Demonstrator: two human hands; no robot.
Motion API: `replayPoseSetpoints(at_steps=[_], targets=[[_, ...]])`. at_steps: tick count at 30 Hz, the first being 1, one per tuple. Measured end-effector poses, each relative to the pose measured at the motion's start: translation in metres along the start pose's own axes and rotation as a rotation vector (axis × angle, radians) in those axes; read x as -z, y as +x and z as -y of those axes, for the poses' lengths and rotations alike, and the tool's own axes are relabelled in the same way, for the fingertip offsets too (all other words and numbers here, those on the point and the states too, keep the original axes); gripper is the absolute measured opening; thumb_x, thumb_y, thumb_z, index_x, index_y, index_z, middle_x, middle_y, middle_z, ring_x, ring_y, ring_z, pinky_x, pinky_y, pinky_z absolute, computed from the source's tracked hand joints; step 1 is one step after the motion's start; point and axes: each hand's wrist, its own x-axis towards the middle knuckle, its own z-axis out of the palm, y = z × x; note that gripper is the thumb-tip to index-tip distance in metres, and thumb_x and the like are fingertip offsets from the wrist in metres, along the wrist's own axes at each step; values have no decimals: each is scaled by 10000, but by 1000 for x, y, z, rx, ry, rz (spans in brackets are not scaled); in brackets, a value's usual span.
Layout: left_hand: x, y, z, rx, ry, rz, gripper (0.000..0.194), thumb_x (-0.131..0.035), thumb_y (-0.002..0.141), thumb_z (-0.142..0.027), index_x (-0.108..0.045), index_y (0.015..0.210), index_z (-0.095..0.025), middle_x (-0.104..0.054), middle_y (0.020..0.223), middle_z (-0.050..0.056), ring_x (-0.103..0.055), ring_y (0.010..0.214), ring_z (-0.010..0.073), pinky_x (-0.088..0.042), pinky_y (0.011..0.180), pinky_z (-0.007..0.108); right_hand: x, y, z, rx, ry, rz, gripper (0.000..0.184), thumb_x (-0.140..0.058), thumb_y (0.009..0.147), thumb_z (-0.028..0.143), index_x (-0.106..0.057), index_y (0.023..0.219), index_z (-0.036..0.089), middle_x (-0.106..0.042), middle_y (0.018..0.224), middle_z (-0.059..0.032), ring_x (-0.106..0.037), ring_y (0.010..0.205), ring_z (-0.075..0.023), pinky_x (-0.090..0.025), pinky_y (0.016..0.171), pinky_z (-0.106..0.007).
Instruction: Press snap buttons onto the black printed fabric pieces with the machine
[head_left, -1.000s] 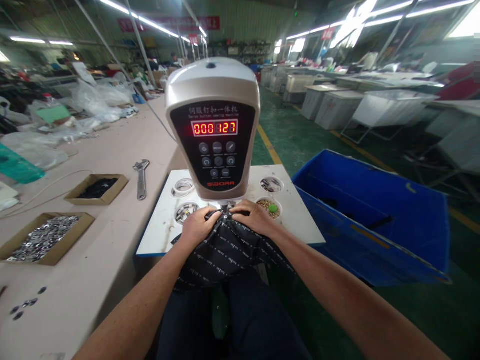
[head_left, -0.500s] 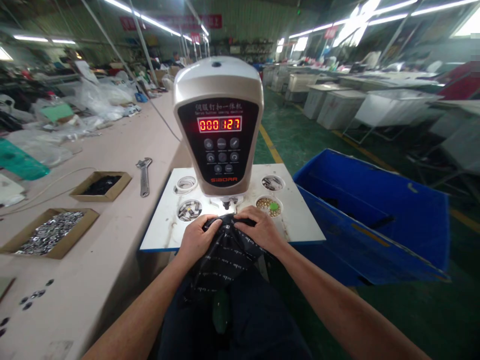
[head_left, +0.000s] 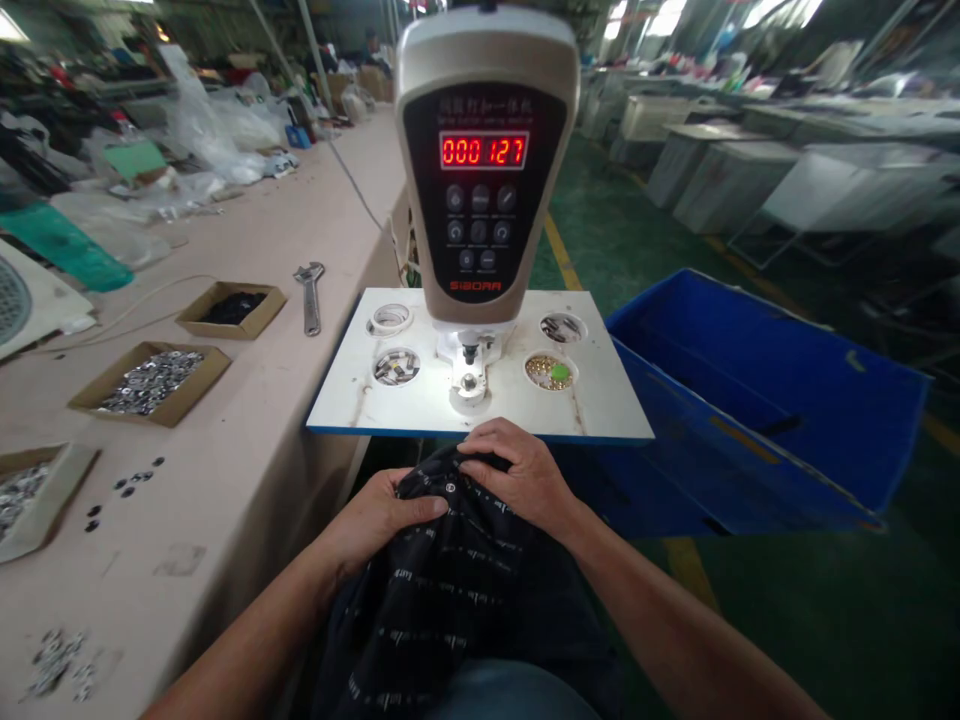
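Note:
Black fabric with white lettering [head_left: 442, 570] hangs over my lap, bunched at its upper edge. My left hand [head_left: 382, 515] is closed on that edge, with the thumb lying on top. On the other side, my right hand [head_left: 521, 475] pinches the same edge, its fingers curled over the cloth. Between the two thumbs a small round metal snap [head_left: 451, 489] shows on the fabric. Just beyond my hands stands a button-fastening machine [head_left: 487, 200], its red display reading 000127. The lower die [head_left: 469, 383] under its head is uncovered.
The white machine plate [head_left: 517, 405] has round wells of small metal parts. To the left, a table holds a wrench [head_left: 310, 298], a box of metal fasteners [head_left: 150, 385] and a box of black pieces [head_left: 231, 308]. A blue bin [head_left: 757, 400] stands on the right.
Both hands have drawn the black fabric back from under the machine head toward my lap. The lower die has come into sight. My view has tilted downward.

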Motion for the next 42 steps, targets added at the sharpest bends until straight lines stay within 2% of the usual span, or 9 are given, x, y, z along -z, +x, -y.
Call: replayPoseSetpoints(at_steps=[7, 11, 16, 20, 23, 33, 42], targets=[[-2, -32, 16, 40, -145, -50, 342, -872, 642, -342, -741, 892, -148, -749, 808, 43, -657, 674, 165, -512, 677, 271, -11, -5, 26, 61, -15, 44, 151, -726, 876, 210, -755, 1016, 258, -722, 1012, -37, -682, 949, -172, -554, 873, -313], [-1, -43, 22, 26, -190, -85, 331, -856, 637, -323, -723, 870, -129, -739, 774, 45, -648, 650, 156, -494, 649, 249, -18, -6, 36, 86, -22, 46, 141, -732, 868, 194, -753, 1002, 232, -721, 1001, -47, -681, 936, -165, -550, 868, -303], [0, -58, 27, -11, -252, -84, 282, -832, 654, -298, -708, 848, -134, -720, 734, 31, -640, 626, 143, -485, 622, 227, -26, -6, 45, 97, -27, 67, 145, -729, 870, 196, -755, 1006, 240, -725, 997, -41, -682, 938, -166, -551, 867, -298], [2, -68, 31, 0, -316, -51, 339, -857, 672, -351, -706, 879, -130, -728, 760, 50, -656, 644, 155, -508, 655, 249, -31, -6, 50, 109, -9, 91, 139, -714, 885, 206, -753, 1016, 231, -725, 1000, -48, -678, 946, -167, -549, 873, -304], [1, -74, 32, -14, -321, -54, 370, -874, 677, -388, -707, 877, -124, -733, 789, 58, -661, 679, 154, -510, 686, 250, -34, -6, 53, 120, 1, 94, 138, -709, 889, 202, -751, 1019, 221, -722, 1002, -53, -673, 950, -166, -547, 878, -305], [-8, -81, 33, -55, -263, -225, 400, -884, 651, -442, -711, 829, -129, -708, 739, 25, -612, 642, 128, -464, 640, 221, -37, -8, 66, 143, 1, 84, 135, -729, 872, 209, -743, 1006, 207, -713, 993, -63, -683, 929, -160, -558, 846, -286], [-17, -88, 32, -69, -300, -218, 372, -892, 634, -422, -701, 779, -137, -700, 707, 14, -602, 615, 123, -468, 614, 218, -36, -13, 68, 94, 54, 91, 153, -728, 867, 199, -748, 1015, 229, -721, 987, -52, -680, 940, -169, -557, 860, -303]])
